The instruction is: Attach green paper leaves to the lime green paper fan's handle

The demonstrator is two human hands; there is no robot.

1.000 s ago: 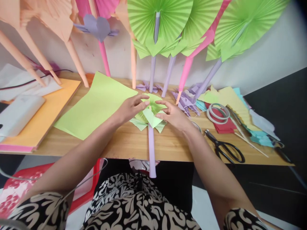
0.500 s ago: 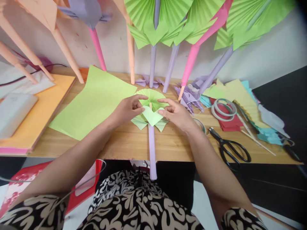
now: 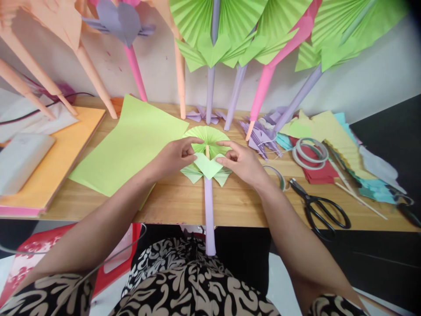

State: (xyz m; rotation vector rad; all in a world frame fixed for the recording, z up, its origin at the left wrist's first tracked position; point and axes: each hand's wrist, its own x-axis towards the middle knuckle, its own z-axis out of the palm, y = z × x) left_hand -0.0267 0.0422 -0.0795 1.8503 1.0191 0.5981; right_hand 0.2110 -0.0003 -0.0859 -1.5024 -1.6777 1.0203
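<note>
A small pleated green paper fan (image 3: 218,134) lies on the table, fixed to a lilac paper handle (image 3: 209,215) that juts past the front edge. A pale green paper heart (image 3: 208,165) covers the join, with two small pleated pieces flaring out below it. My left hand (image 3: 179,153) is closed at the heart's left upper corner, thumb on the paper. At the right upper corner my right hand (image 3: 241,161) does the same. Both index fingers stretch inward over the fan's pleats. Between them a peach stick end (image 3: 207,152) shows.
Larger green fans (image 3: 217,22) lean on the wall behind. A green sheet (image 3: 131,145) lies left, beside an orange stack (image 3: 75,149). To the right are black-handled scissors (image 3: 319,206), tape rolls (image 3: 311,153), lilac paper scraps (image 3: 259,138) and a white stick (image 3: 362,201).
The whole view has shifted slightly, so things sit a little lower in the picture. Both hands stay at the heart's upper corners with almost the same grip.
</note>
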